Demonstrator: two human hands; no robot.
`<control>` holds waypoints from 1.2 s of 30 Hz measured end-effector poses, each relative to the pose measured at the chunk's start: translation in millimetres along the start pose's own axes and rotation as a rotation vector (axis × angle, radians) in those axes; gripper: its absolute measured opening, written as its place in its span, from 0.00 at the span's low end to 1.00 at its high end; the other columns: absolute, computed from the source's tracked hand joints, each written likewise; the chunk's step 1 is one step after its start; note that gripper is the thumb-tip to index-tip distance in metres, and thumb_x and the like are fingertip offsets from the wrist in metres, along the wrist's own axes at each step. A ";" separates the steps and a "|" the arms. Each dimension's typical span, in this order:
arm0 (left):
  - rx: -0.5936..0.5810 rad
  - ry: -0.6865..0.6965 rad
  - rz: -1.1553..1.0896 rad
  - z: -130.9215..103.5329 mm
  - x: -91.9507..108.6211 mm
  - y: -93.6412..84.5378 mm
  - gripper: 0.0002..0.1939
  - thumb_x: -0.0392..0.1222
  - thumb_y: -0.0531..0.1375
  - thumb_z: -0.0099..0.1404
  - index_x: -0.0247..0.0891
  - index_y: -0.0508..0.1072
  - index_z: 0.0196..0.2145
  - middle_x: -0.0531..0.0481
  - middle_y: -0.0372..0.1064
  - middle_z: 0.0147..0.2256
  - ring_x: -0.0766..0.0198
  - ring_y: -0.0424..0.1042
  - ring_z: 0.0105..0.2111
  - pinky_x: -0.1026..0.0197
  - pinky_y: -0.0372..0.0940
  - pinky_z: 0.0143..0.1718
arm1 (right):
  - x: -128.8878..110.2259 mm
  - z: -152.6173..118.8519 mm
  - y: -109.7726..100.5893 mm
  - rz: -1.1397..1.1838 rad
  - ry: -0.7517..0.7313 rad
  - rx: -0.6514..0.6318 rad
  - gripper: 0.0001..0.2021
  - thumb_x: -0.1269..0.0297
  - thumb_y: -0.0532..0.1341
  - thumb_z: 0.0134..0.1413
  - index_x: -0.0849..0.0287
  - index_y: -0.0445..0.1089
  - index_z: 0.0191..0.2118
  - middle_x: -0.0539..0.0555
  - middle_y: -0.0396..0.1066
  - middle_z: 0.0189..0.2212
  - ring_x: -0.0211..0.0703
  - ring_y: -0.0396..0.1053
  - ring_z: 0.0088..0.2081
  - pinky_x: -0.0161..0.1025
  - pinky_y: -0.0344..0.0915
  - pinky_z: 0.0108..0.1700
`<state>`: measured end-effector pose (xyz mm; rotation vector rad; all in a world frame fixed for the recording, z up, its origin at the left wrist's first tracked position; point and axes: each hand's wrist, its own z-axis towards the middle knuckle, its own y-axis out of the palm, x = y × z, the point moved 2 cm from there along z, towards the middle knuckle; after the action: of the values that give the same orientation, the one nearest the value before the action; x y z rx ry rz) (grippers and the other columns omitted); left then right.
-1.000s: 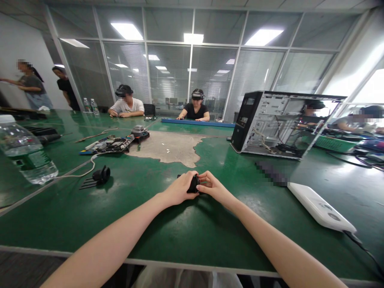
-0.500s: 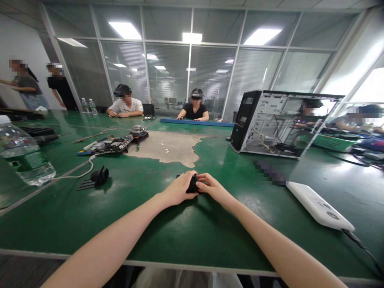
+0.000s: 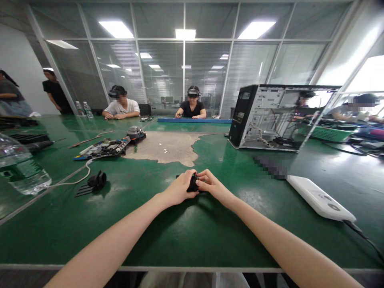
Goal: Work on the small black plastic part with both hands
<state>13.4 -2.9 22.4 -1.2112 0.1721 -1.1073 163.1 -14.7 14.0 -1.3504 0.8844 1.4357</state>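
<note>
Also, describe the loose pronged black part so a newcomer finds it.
On the green table, find the clear bottle at far left. The black part lies right of it, nearer than the circuit board. Thin parallel prongs beside a round body set it apart.

Glazed partition [image 3: 162, 76] with pale metal frames and blinds behind its lower panes; rectangular ceiling lights [image 3: 116, 29] lit above. White wall [image 3: 18, 52] at left; bright window [image 3: 372, 74] at right. Green counter [image 3: 144, 240] with light edging and a ragged bare patch [image 3: 168, 148]; black chair [image 3: 145, 111] beyond.
</note>
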 end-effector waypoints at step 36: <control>0.002 0.004 0.019 1.6 -2.1 2.8 0.29 0.42 0.60 0.53 0.40 0.52 0.50 0.45 0.59 0.45 0.54 0.64 0.43 0.53 0.61 0.43 | -1.8 1.1 -7.0 -0.056 -0.019 -0.002 0.14 0.55 0.62 0.44 0.56 0.60 0.34 0.50 0.66 0.34 0.37 0.67 0.34 0.40 0.66 0.37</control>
<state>15.0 -0.5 19.9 -1.2037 0.1852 -1.0936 169.3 -11.8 16.6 -1.3512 0.8270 1.4047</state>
